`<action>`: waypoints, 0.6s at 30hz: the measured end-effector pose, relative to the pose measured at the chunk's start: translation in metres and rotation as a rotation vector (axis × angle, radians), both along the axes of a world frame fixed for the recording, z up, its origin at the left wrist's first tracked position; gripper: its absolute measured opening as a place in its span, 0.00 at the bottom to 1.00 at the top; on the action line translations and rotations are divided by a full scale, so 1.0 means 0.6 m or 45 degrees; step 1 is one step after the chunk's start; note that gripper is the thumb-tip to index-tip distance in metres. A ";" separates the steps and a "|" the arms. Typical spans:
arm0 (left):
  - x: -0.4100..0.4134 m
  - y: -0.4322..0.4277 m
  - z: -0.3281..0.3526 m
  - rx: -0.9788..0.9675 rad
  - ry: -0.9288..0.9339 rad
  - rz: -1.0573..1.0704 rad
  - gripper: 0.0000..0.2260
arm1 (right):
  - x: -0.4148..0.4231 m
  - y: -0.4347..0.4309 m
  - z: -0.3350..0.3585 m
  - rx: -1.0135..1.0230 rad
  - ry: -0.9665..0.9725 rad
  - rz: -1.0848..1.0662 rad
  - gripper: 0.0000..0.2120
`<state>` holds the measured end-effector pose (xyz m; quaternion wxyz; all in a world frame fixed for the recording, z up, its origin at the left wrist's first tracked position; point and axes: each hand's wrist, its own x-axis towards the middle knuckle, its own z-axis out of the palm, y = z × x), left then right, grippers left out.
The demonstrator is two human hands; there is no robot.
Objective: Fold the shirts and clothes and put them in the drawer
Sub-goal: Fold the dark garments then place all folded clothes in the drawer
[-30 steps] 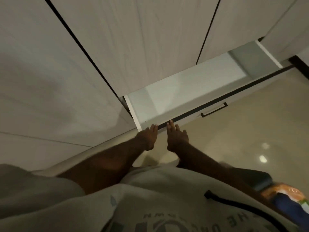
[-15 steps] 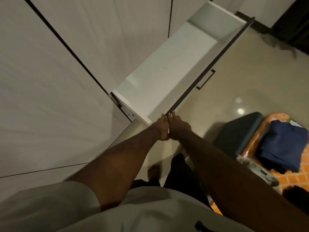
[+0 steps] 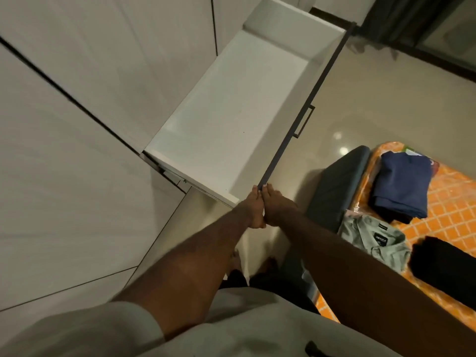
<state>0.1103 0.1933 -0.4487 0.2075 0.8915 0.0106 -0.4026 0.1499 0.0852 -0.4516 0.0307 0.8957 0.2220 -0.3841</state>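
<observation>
Drawer (image 3: 239, 104) pulled out from the wardrobe front, running from lower centre to top centre-right; white interior bare. Both hands meet at the near corner of its dark front edge: left hand (image 3: 253, 210) and right hand (image 3: 277, 206) side by side, touching, fingertips hooked over the edge. Handle (image 3: 305, 121) sits mid-front, untouched. Open tiled floor right of the drawer front. Right of frame, on an orange mattress (image 3: 448, 202): folded navy clothes (image 3: 404, 184), grey-green shirt (image 3: 373, 235), black garment (image 3: 443, 264).
</observation>
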 end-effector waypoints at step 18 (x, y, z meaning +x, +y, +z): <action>-0.009 -0.127 0.047 -0.016 0.077 -0.272 0.40 | -0.022 -0.128 -0.015 0.047 0.131 -0.213 0.58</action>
